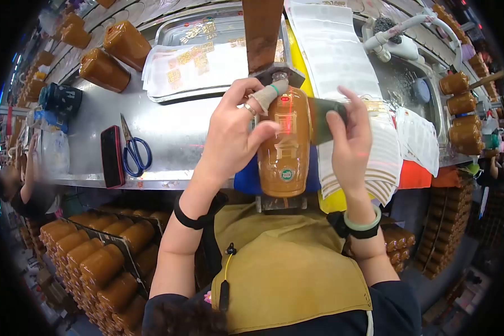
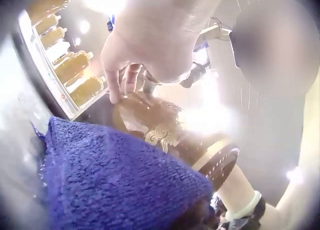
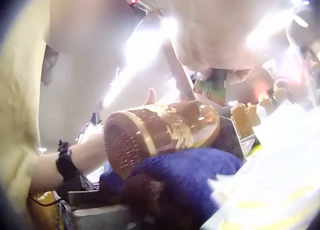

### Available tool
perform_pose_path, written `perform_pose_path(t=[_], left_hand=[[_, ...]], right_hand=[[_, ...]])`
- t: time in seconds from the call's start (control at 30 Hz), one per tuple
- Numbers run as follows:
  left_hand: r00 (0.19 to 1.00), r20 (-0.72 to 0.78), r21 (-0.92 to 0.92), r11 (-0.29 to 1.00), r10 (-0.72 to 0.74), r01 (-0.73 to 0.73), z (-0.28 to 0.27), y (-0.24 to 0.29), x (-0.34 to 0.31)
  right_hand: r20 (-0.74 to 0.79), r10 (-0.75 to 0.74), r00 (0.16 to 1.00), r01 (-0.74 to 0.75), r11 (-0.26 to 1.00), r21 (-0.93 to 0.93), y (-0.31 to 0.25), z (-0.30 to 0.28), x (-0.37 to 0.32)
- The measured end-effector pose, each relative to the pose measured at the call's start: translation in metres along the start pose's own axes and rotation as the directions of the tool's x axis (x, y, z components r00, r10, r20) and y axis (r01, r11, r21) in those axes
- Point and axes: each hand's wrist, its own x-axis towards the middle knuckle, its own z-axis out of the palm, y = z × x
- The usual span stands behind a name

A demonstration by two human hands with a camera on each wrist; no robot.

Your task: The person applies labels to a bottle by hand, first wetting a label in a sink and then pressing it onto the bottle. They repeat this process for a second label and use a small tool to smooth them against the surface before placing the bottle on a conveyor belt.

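Observation:
A glossy brown bottle with gold decoration and a round green emblem lies on its side, neck away from me, over a blue towel. My left hand grips it near the neck, fingers curled over the shoulder and the thumb above its body. Pale covers sit on some of its fingertips. To the right of the bottle, my right hand pinches a dark green flat scraper, blurred in the head view. From the right wrist view, the scraper hangs below the fingers, beyond the bottle.
Printed transfer sheets fan out on the right, near a sink with a faucet. A metal tray holds more sheets. Blue-handled scissors and a phone lie left. Stacked brown bottles stand below the table.

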Motion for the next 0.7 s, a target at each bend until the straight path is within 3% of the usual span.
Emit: perform_pose_path(t=[0.03,0.07,0.1,0.13,0.17,0.2,0.27,0.3,0.37,0.4,0.43,0.47,0.5,0.57,0.63,0.7], left_hand=[[1.0,-0.026,-0.049,0.999,-0.017,0.016,0.0,-0.001,0.0],[0.998,-0.001,-0.142,0.988,-0.061,0.06,-0.005,0.001,0.0],[0.998,-0.002,-0.145,0.988,-0.059,0.058,-0.004,-0.004,-0.005],[0.984,-0.024,-0.363,0.919,-0.178,0.157,0.0,-0.011,-0.013],[0.955,-0.017,-0.562,0.793,-0.295,0.235,0.002,-0.014,-0.019],[0.944,-0.035,-0.58,0.776,-0.328,0.248,0.0,-0.006,-0.02],[0.924,-0.079,-0.563,0.782,-0.374,0.269,-0.003,0.0,-0.03],[0.899,-0.12,-0.546,0.784,-0.421,0.294,-0.005,0.001,-0.034],[0.87,-0.146,-0.471,0.806,-0.471,0.358,-0.01,0.002,-0.04],[0.865,-0.146,-0.476,0.8,-0.48,0.364,-0.013,0.005,-0.042],[0.86,-0.151,-0.482,0.796,-0.487,0.366,-0.017,0.007,-0.044],[0.861,-0.154,-0.484,0.797,-0.485,0.362,-0.018,0.009,-0.047],[0.86,-0.154,-0.48,0.798,-0.486,0.365,-0.019,0.009,-0.051],[0.858,-0.16,-0.475,0.8,-0.488,0.366,-0.02,0.012,-0.058],[0.846,-0.12,-0.481,0.775,-0.52,0.409,-0.018,0.016,-0.063],[0.852,-0.098,-0.467,0.779,-0.515,0.418,-0.015,0.016,-0.068]], right_hand=[[0.002,-0.002,1.0,0.002,1.0,-0.002,-0.006,0.0,0.006],[0.044,-0.219,0.975,0.223,0.959,-0.172,-0.012,0.001,0.012],[0.12,-0.415,0.902,0.43,0.842,-0.325,-0.02,0.001,0.021],[0.274,-0.67,0.69,0.709,0.55,-0.441,-0.029,0.003,0.035],[0.442,-0.704,0.556,0.825,0.4,-0.4,-0.031,0.006,0.033],[0.593,-0.699,0.4,0.913,0.245,-0.327,-0.033,0.01,0.028],[0.773,-0.59,0.234,0.941,0.337,-0.028,-0.047,0.022,-0.001],[0.825,-0.53,0.196,0.92,0.391,0.033,-0.053,0.026,-0.01],[0.871,-0.379,0.314,0.903,0.402,-0.151,-0.054,0.031,0.007],[0.859,-0.414,0.302,0.916,0.376,-0.141,-0.041,0.033,0.033],[0.75,-0.499,0.433,0.881,0.41,-0.236,-0.044,0.034,0.053],[0.619,-0.614,0.489,0.867,0.418,-0.271,-0.045,0.033,0.071],[0.549,-0.697,0.46,0.887,0.343,-0.308,-0.043,0.027,0.081],[0.593,-0.713,0.375,0.92,0.209,-0.331,-0.029,0.01,0.069],[0.549,-0.774,0.317,0.943,0.318,-0.096,-0.002,0.005,0.027],[0.595,-0.691,0.41,0.837,0.544,0.054,-0.023,-0.004,-0.001]])
